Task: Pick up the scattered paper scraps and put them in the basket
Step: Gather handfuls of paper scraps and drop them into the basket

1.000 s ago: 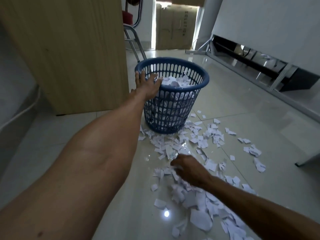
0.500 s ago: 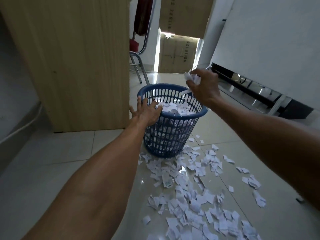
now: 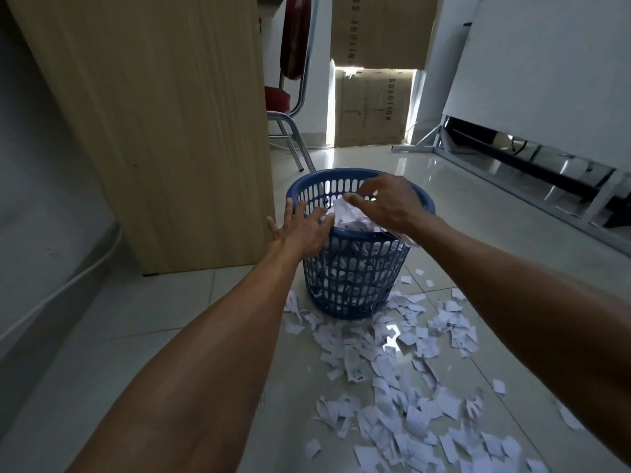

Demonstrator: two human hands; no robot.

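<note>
A wooden panel (image 3: 153,131) stands just left of the left hand (image 3: 300,230). That hand lies flat, fingers spread, on the near-left rim of the basket (image 3: 351,288), steadying it. The right hand (image 3: 386,206) hovers palm down over the basket's mouth, fingers loosely bent over a white wad — whether it grips the wad or merely covers it I cannot tell. The basket looks nearly full, with paper heaped to the rim beneath both hands. Most scraps (image 3: 416,414) lie on the floor (image 3: 119,353) below and right of the hands, nearer the person. They look light and limp and lie flat on glossy tile — probably best raked into a heap and taken by the handful, not singly.
</note>
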